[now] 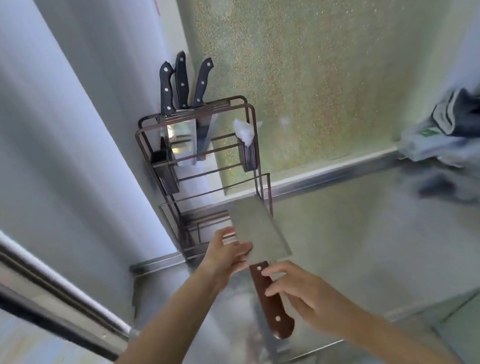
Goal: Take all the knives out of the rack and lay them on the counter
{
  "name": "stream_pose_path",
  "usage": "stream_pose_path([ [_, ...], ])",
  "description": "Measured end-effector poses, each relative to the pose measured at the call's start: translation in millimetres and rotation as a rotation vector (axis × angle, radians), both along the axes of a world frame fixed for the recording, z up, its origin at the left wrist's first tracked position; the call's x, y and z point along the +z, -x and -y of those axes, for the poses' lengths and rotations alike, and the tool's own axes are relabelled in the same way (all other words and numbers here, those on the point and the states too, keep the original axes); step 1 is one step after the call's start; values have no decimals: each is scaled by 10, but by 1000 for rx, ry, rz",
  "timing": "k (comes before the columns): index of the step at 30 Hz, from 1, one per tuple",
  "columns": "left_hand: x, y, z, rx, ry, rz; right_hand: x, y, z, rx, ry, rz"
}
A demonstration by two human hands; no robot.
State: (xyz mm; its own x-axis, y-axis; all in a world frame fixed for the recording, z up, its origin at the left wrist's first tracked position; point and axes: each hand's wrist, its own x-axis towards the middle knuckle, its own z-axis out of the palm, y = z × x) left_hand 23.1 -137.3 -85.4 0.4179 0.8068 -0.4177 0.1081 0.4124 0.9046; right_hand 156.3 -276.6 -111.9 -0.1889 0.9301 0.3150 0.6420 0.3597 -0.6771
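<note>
The steel counter [359, 243] lies open right of both hands, a wall close on their left and the rack [200, 156] holding three black-handled knives [182, 83] just beyond, while the left hand [226, 256] pinches the cleaver [257, 230] by its blade and the half-open right hand [300, 293] touches its handle.

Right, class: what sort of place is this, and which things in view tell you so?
Most likely a home kitchen: a brown wire knife rack holding three black-handled knives, a shiny steel counter, and a brown-handled steel cleaver.
</note>
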Motion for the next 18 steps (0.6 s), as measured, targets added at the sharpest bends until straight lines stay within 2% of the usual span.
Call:
stream_pose_path([
  [4,-291,-294,181,-76,-77,19,-251,-114,248,-377,147,-250],
  [7,-508,-633,283,-113,-75,20,-457,-155,279,-624,464,-357],
  [10,-730,-963,342,-110,-45,-16,-610,-278,264,-710,585,-407],
  [15,-1077,-1399,327,-81,62,-18,-899,-609,192,-868,562,-541],
  [18,-1297,-1574,302,-177,52,-144,-1122,-758,89,-887,586,-529],
])
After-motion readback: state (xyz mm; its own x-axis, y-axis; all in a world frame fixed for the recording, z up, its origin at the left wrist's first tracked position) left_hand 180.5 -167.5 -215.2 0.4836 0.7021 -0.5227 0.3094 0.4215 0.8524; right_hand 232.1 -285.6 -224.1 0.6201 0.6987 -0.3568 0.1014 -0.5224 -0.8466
